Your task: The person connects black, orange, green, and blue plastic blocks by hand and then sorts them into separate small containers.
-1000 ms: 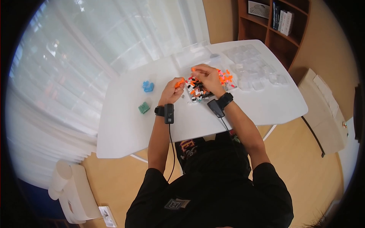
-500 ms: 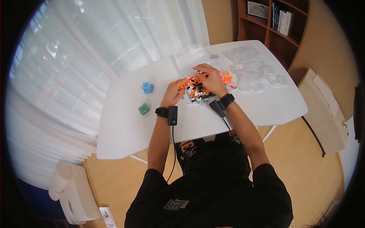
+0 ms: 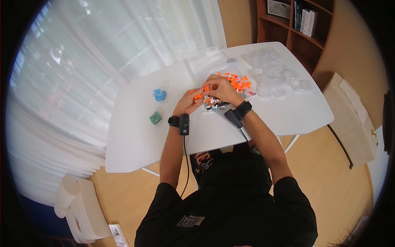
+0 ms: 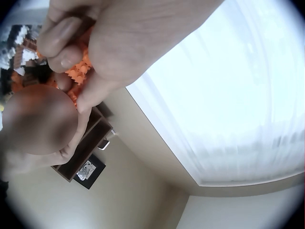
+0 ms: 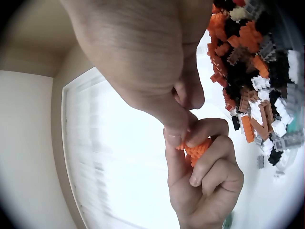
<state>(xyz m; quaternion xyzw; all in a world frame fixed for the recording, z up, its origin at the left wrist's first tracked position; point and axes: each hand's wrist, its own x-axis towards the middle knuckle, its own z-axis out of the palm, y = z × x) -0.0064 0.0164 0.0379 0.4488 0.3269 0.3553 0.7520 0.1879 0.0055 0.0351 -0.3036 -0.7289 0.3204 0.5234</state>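
Note:
My left hand (image 3: pixel 188 103) grips a small built-up block of orange bricks (image 5: pixel 198 152), its fingers curled round it. The studded side of the block shows between the fingers in the left wrist view. My right hand (image 3: pixel 225 89) meets it there, thumb and fingertip pinching at the block's upper end, where a bit of orange (image 3: pixel 206 88) shows. What lies right under those fingertips is mostly hidden. Both hands are held over the near left side of a heap of loose toy bricks (image 5: pixel 248 76) in orange, black, white, brown and grey.
A blue brick build (image 3: pixel 159 95) and a green one (image 3: pixel 155 117) stand on the white table (image 3: pixel 131 140) to the left. Several clear plastic boxes (image 3: pixel 273 76) cover its back right. Behind the heap lies a clear container (image 3: pixel 214 66). A few loose bricks lie beside the heap.
My right hand has come down from over the heap and moved left to the left hand, which still holds the orange block. More of the heap's orange bricks show behind it.

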